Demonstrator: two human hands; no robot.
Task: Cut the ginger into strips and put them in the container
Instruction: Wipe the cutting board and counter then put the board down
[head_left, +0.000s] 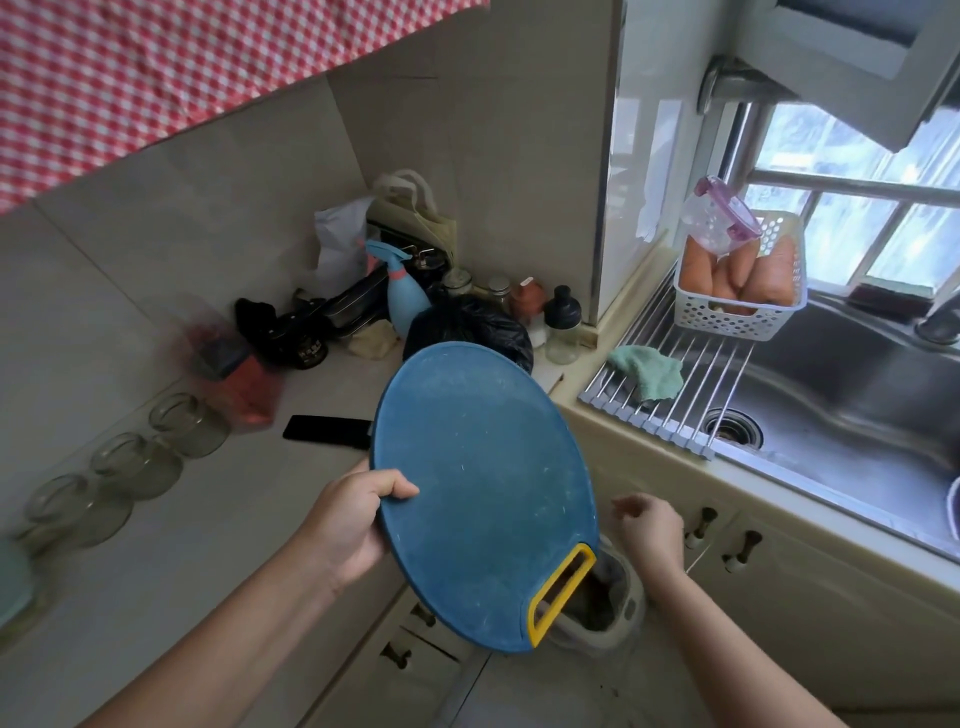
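Note:
My left hand grips the left rim of a round blue cutting board with a yellow handle slot, thumb on top. The board is tilted, its handle end low over a small bin on the floor beside the cabinet. To the right of the board my right hand hovers over the bin with loosely curled fingers, holding nothing that I can see. No ginger shows on the board. A black knife lies on the counter behind the board. A clear container with a purple lid sits in the white basket.
A white basket of carrots and a green cloth rest on the rack over the steel sink. Bottles, a blue spray bottle and a black bag crowd the back corner. Three glass jars line the left wall.

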